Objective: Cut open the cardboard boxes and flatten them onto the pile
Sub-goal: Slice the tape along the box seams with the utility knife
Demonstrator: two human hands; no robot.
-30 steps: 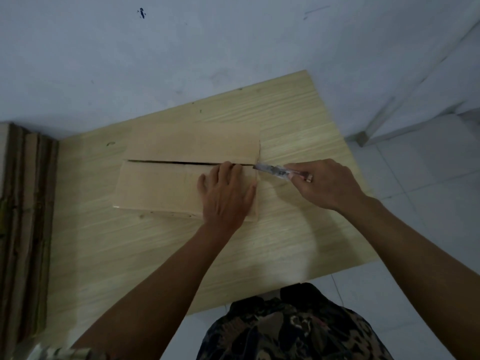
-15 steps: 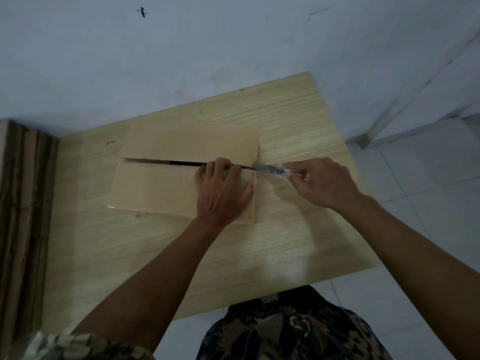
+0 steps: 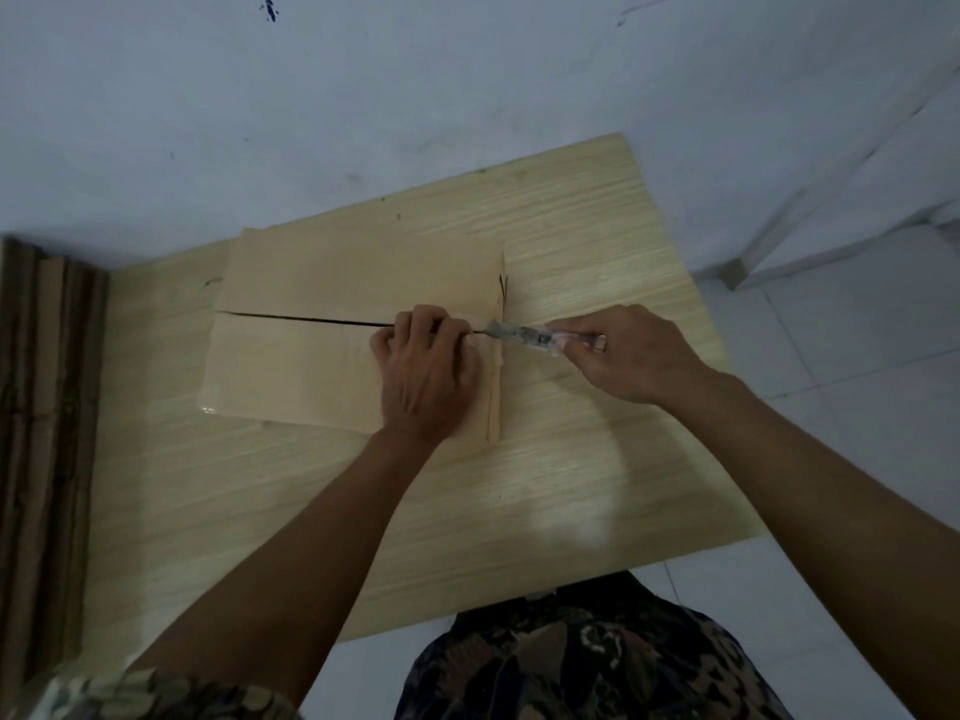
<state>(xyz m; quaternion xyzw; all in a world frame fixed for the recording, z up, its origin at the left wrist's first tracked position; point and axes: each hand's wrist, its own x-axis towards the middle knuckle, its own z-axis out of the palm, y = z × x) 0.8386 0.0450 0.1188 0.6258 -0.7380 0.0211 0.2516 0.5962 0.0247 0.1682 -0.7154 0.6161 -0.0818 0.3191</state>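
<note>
A closed cardboard box [image 3: 332,283] lies on the wooden table [image 3: 545,485], its two top flaps parted by a dark seam that runs left to right. My left hand [image 3: 426,371] lies on the near flap at the right end, its fingertips curled into the seam and gripping the flap's edge. My right hand [image 3: 634,350] holds a clear-handled utility knife [image 3: 535,337] just off the box's right edge. The blade tip meets the seam's right end, next to my left fingers.
A pile of flattened cardboard [image 3: 41,433] stands along the left edge of the view, beside the table. A pale wall rises behind the table, and a white tiled floor [image 3: 857,356] lies to the right. My patterned clothing shows at the bottom.
My left fingers went from lying flat on the near flap to curling into the seam. The knife stayed at the seam's right end.
</note>
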